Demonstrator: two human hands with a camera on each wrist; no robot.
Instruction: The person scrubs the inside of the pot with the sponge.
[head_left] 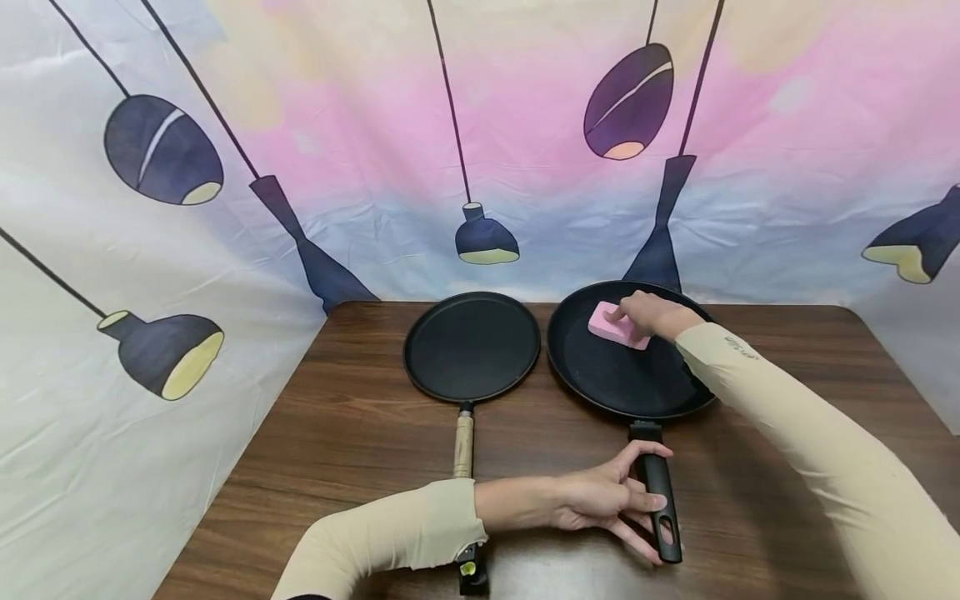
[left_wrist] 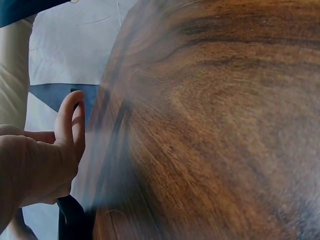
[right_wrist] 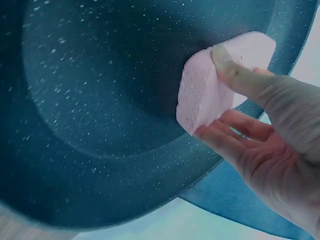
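Observation:
A pink sponge (right_wrist: 200, 95) is pinched between the thumb and fingers of my right hand (head_left: 651, 315). In the head view the sponge lies against the inside of a deep black frying pan (head_left: 600, 375) on the right of the table. The right wrist view shows pale specks across the pan's dark inner surface. My left hand (head_left: 603, 498) holds the pan's black handle (head_left: 658, 479), thumb and fingers on either side of it. In the left wrist view the left hand (left_wrist: 42, 160) shows at the left edge, and most of the handle is hidden.
A flat black pan (head_left: 472, 346) with a wooden handle (head_left: 463, 446) lies left of the frying pan; my left forearm crosses over that handle. Both pans rest on a brown wooden table (head_left: 345, 417). A cloth backdrop (head_left: 360, 125) printed with lamps hangs behind.

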